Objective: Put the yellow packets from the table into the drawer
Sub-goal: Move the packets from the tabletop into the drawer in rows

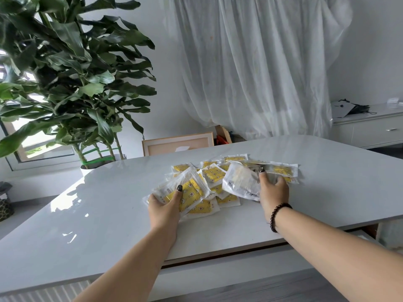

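A loose pile of yellow patterned packets in clear plastic wrappers [220, 177] lies on the glossy white rectangular surface [87, 225], toward its centre. The left hand [164, 207] grips several packets at the near-left edge of the pile, thumb on top and fingers [179, 188] curled round the bundle, which is tilted up off the surface. The right hand [273, 191] holds a second bundle, reverse side showing white, at the pile's right side; thumb pressed on the wrapper, remaining fingers tucked behind it. A dark beaded bracelet [278, 216] sits on the right wrist. Beneath the surface's near edge, a white drawer front [218, 273] stands slightly proud, with a dark gap above it; its interior is not visible. A tall leafy green potted plant [72, 83] stands beyond the surface at left, and a sheer white curtain [257, 66] hangs behind.
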Available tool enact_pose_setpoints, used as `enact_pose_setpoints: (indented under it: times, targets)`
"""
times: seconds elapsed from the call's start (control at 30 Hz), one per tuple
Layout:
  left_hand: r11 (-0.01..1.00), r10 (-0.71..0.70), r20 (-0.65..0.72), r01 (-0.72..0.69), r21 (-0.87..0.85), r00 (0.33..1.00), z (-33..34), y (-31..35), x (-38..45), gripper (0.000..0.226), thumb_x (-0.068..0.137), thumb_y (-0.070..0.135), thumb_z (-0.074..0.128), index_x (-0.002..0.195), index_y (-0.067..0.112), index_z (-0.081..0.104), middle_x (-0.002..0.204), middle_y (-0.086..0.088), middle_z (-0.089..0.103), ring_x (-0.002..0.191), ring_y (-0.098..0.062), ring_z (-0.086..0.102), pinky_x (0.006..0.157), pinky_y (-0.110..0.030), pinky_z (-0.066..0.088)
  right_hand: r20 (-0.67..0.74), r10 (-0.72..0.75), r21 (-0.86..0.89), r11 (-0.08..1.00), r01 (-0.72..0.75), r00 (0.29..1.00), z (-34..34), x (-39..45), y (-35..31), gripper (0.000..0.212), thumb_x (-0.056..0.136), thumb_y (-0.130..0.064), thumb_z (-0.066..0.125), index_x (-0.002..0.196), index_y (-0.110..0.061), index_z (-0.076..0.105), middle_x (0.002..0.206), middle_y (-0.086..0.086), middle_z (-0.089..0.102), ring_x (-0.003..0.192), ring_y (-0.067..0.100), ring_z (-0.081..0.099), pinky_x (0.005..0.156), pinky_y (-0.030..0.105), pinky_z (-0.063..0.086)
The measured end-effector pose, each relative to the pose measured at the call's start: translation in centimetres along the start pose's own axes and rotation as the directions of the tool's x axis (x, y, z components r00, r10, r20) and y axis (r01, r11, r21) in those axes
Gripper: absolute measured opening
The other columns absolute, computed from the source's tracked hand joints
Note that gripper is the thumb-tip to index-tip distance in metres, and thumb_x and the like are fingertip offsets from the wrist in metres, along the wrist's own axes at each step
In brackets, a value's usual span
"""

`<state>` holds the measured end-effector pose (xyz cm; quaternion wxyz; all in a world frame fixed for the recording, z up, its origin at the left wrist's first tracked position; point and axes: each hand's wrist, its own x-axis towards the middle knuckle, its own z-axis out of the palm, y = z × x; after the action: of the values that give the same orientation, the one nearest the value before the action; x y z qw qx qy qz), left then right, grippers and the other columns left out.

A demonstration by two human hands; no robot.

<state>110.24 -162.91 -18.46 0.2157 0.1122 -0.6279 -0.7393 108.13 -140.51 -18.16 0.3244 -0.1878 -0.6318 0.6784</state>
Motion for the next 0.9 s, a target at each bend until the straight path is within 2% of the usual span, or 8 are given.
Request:
enact_pose_setpoints:
  times: [0.13,0.27,0.4,0.53,0.6,0.7,0.8,0.9]
  targets:
    - [1.000,0.000,0.000,0.000,-0.001,1.000,0.0,0.1,-0.1,0.031,0.082,0.021,0.074,0.105,0.013,0.055,0.096,-0.006,0.067,0.084,-0.019,0.067,0.067,-0.031,0.053,0.034,-0.054,-0.011,0.998,0.054,0.998,-0.6,-0.3,-0.7,0.046,0.083,-0.016,0.067,0.122,-0.013,0.044,0.101,0.000,0.053,0.083,0.019,0.054,0.069,0.023,0.039]
    - [1.000,0.005,-0.008,-0.005,0.011,1.000,0.1,0.2,-0.2,0.031,0.083,0.023,0.074,0.105,0.012,0.055,0.095,-0.005,0.066,0.081,-0.018,0.065,0.063,-0.028,0.051,0.160,-0.376,-0.114,0.911,0.396,0.913,-1.0,-0.9,-1.0,0.050,0.082,0.002,0.059,0.126,-0.021,0.046,0.111,-0.006,0.053,0.081,0.014,0.056,0.066,0.016,0.039]
    - [1.000,0.001,-0.021,-0.001,0.006,1.000,0.0,0.2,-0.2,0.029,0.083,0.023,0.073,0.102,0.014,0.054,0.096,-0.006,0.066,0.081,-0.017,0.064,0.062,-0.028,0.050,0.377,-0.574,-0.314,0.659,0.684,0.726,-0.7,-0.8,-0.2,0.040,0.088,0.006,0.051,0.117,-0.017,0.064,0.123,0.016,0.051,0.103,0.032,0.057,0.078,0.023,0.039]
    - [1.000,-0.009,-0.026,0.009,0.009,1.000,0.0,0.2,-0.1,0.031,0.083,0.024,0.074,0.104,0.013,0.054,0.099,-0.007,0.066,0.083,-0.019,0.065,0.062,-0.028,0.049,0.571,-0.597,-0.448,0.349,0.823,0.563,0.4,-1.4,-0.6,0.039,0.072,0.012,0.068,0.103,-0.012,0.071,0.117,0.019,0.061,0.058,0.031,0.065,0.039,0.025,0.044]
    - [1.000,-0.013,-0.026,0.013,0.009,1.000,0.0,0.3,-0.2,0.032,0.083,0.024,0.073,0.106,0.013,0.054,0.099,-0.007,0.066,0.083,-0.019,0.065,0.061,-0.027,0.050,0.611,-0.641,-0.480,0.167,0.861,0.464,1.4,-1.1,-0.6,0.044,0.059,0.009,0.079,0.099,-0.010,0.073,0.117,0.012,0.065,0.060,0.023,0.067,0.034,0.022,0.043]
    - [1.000,-0.013,-0.024,0.013,0.012,1.000,0.0,0.5,-0.4,0.031,0.084,0.023,0.072,0.106,0.013,0.054,0.095,-0.004,0.065,0.078,-0.014,0.063,0.056,-0.024,0.046,0.702,-0.578,-0.483,0.041,0.875,0.415,3.0,-1.2,-0.2,0.055,0.053,0.005,0.080,0.106,-0.007,0.070,0.132,0.008,0.058,0.079,0.021,0.068,0.045,0.025,0.050]
    - [0.999,-0.011,-0.022,0.012,0.031,1.000,0.0,0.5,-0.4,0.029,0.084,0.025,0.072,0.105,0.014,0.054,0.094,-0.002,0.064,0.076,-0.011,0.061,0.056,-0.022,0.043,0.798,-0.445,-0.447,0.014,0.895,0.406,4.2,-1.1,0.2,0.060,0.078,0.009,0.055,0.135,-0.009,0.049,0.153,0.000,0.030,0.117,0.023,0.053,0.074,0.035,0.056]
    - [0.999,-0.029,-0.030,0.030,0.034,0.999,0.0,0.4,-0.3,0.030,0.084,0.027,0.073,0.103,0.015,0.053,0.093,-0.002,0.064,0.076,-0.011,0.061,0.057,-0.024,0.044,0.855,-0.384,-0.378,-0.001,0.926,0.348,4.2,-0.9,-0.2,0.054,0.090,0.007,0.042,0.139,-0.014,0.046,0.155,-0.003,0.027,0.134,0.022,0.038,0.092,0.036,0.049]
